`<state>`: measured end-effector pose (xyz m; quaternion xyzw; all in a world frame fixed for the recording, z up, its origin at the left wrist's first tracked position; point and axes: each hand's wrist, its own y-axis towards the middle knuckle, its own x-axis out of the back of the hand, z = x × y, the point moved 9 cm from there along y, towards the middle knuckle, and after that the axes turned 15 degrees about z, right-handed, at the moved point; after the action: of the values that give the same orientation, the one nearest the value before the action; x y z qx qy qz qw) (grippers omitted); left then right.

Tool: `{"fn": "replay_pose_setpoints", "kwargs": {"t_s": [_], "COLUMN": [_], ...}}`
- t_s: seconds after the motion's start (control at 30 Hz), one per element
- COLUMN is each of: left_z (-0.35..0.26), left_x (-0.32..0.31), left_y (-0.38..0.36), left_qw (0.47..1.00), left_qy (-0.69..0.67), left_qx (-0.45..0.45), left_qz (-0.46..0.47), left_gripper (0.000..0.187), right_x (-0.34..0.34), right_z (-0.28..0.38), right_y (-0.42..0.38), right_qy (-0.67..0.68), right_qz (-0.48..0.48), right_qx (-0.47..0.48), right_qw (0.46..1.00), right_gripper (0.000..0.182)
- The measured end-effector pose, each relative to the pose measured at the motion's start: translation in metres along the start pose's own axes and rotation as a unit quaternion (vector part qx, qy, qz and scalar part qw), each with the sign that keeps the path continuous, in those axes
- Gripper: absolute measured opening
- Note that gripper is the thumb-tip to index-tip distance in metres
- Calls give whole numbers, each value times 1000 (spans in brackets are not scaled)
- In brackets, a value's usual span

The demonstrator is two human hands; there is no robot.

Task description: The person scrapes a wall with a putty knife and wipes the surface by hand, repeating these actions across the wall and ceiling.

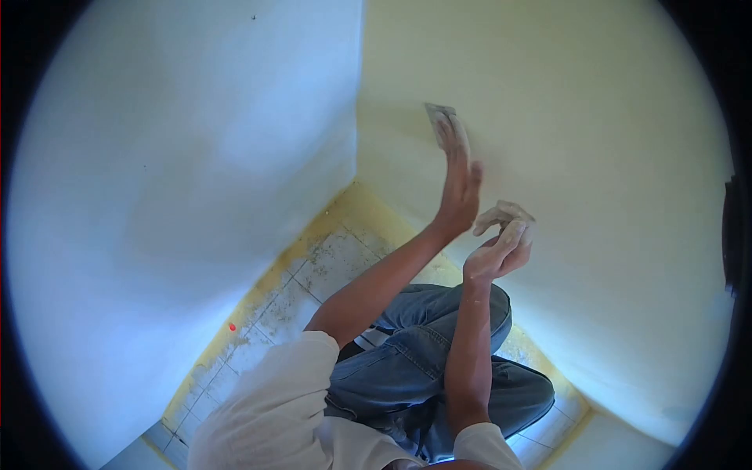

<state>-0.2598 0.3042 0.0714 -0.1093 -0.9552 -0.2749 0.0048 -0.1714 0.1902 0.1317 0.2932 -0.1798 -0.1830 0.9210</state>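
Against the yellowish wall [548,133], my left hand [460,184] reaches up with its fingers straight and close together. Under its fingertips is a thin, flat grey sheet [439,115] that looks like sandpaper, held flat to the wall. My right hand [501,243] is lower and to the right, in front of the same wall. Its fingers are bent and coated in pale dust. Whether anything is held in that hand I cannot make out.
A white wall [172,172] meets the yellowish one at a corner on the left. Dirty white floor tiles [294,309] have yellow borders along the walls. My bent legs in blue jeans [415,356] are close to the wall. A small red spot [233,327] shows near the left floor edge.
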Motion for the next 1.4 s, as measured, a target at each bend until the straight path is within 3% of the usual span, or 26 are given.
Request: {"fn": "replay_pose_setpoints", "kwargs": {"t_s": [0.1,0.2,0.33,0.43,0.47,0.57,0.67,0.77,0.87,0.97,1.07,1.17,1.27,1.4], "left_z": [-3,-23,-41,-48,-57,-33,3,-19,-49,-42,-31,-40,-56,-53], "left_x": [34,7,-19,-4,7,4,-4,7,35,39,34,18,13,17], "left_y": [23,19,-11,-1,5,1,-24,-17,11,11,0,6,20,30], "left_qw": [993,985,998,998,990,998,996,996,989,988,979,981,979,986], "left_qy": [-76,-71,-25,-51,-116,40,78,18,46,53,30,123,104,90], "left_qx": [27,70,-44,-31,-45,-37,-19,-66,-119,-100,-49,-29,-19,-17], "left_qz": [-85,-141,-21,-38,-62,-23,-40,-53,-72,-105,-195,-144,-174,-140], "left_gripper": [83,83,79,79,77,76,74,71,69,70,71,74,76,83], "right_x": [-7,-3,23,42,42,38,29,25,25,29,37,36,34,35], "right_z": [14,15,10,18,27,5,-8,-4,10,-1,-17,-11,-6,-3], "right_y": [16,5,-6,0,2,-5,-3,-3,-6,-10,-11,-11,-8,-3], "right_qy": [6,-2,24,6,-25,31,17,25,29,26,18,39,34,22], "right_qz": [-31,-24,-63,-95,-97,-104,-74,-68,-68,-73,-83,-90,-77,-96], "right_qx": [16,-2,-10,3,16,9,-7,-25,-13,-35,-51,-41,-38,-26], "right_qw": [999,1000,998,995,995,994,997,997,997,996,995,994,996,995], "right_gripper": [43,44,47,49,50,51,51,51,52,52,54,55,54,55]}}
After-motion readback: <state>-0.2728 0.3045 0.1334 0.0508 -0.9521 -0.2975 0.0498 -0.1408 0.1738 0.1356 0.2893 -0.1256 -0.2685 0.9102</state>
